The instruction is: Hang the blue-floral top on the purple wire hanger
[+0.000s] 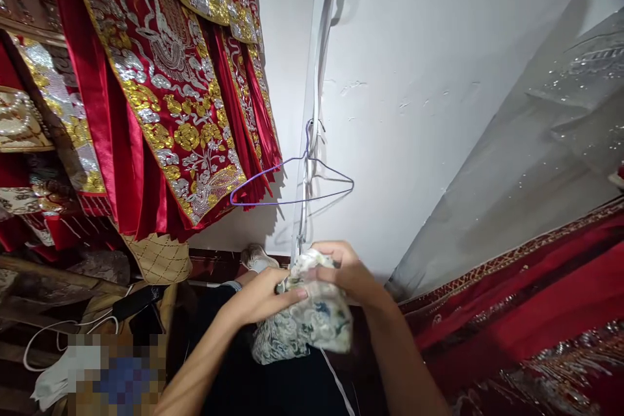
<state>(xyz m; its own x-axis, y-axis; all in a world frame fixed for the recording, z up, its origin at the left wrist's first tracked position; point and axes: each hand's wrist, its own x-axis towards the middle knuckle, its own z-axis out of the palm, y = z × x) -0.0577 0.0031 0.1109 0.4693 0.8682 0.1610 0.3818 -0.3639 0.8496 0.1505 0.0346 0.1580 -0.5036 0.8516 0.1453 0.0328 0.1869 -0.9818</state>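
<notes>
Both of my hands grip a bunched piece of white cloth (305, 328) with a green and dark blue pattern, held low in front of my body. My left hand (273, 296) closes on its left side, with the thumb lying across the top. On the right, my right hand (344, 270) has its fingers curled over the upper edge, slightly blurred. What kind of garment the cloth is cannot be made out. Just above my hands, a purple wire hanger (292, 203) hangs bare by its hook from a narrow white rail (319, 32).
Red embroidered garments (170, 78) with gold and silver hang at the left. At the right are a grey sparkly covering (487, 188) and red fabric (536, 312). A quilted beige chair back (160, 260), a white cable (63, 325) and a dark phone-like object (134, 304) lie lower left.
</notes>
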